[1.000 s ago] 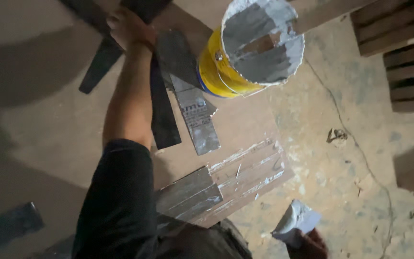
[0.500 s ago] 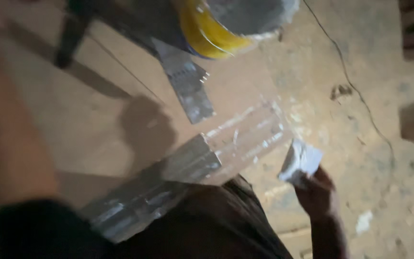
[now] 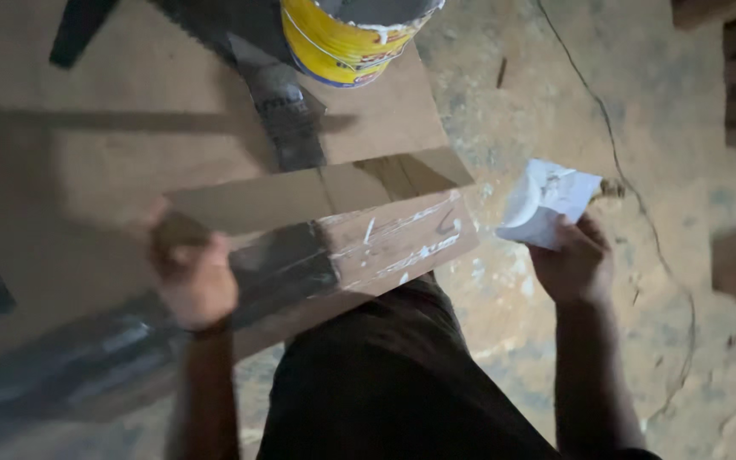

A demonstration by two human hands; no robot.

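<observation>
Cardboard lifting is the step we judge to be in hand. Our left hand [image 3: 193,281] is closed around the near edge of a brown cardboard piece [image 3: 325,230], which is tilted up off the large cardboard sheet [image 3: 61,187] spread over the floor. Its lower face carries pale paste smears on the right and a dark glossy patch on the left. Our right hand [image 3: 574,260] is closed on the handle of a white-smeared scraper [image 3: 547,203], held out over the bare concrete floor [image 3: 555,102], well apart from the cardboard piece. The handle itself is mostly hidden, so we cannot tell exactly how the fingers wrap it.

As we read it, the next move calls for steadying the raised piece with the left hand and bringing the scraper across to it, keeping the pasted face off our dark trousers [image 3: 385,383] just beneath.

Counting: one yellow bucket [image 3: 342,38] at the top, crusted with pale paste at the rim; one scraper; one raised cardboard piece; at least three dark strips [image 3: 287,119] lying on the sheet, blurred; one thin cable [image 3: 615,153] across the floor.
</observation>
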